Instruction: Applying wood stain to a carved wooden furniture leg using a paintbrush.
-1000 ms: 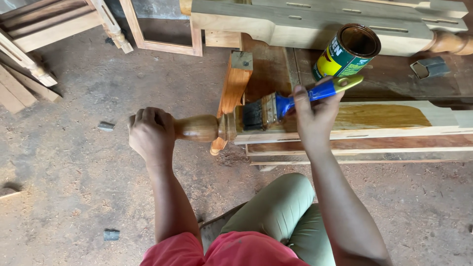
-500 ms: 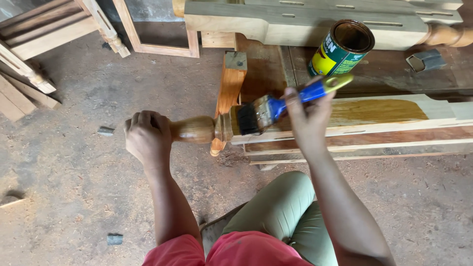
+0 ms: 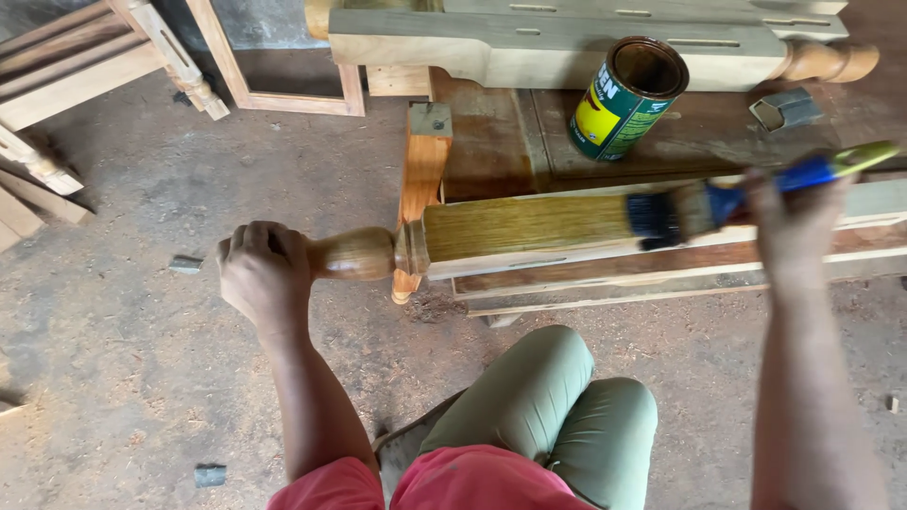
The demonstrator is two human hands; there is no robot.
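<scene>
The left hand (image 3: 265, 276) was clenched round the turned end of the wooden leg (image 3: 491, 236), steadying it, while the right hand (image 3: 794, 212) gripped a blue-handled brush (image 3: 718, 203) with its bristles on the leg's flat top face. To do this well, long even strokes along the grain seemed best, with the leg kept from rolling. The leg lay across stacked boards, its long axis running left to right, turned end pointing left; an open tin (image 3: 625, 97) stood behind it
</scene>
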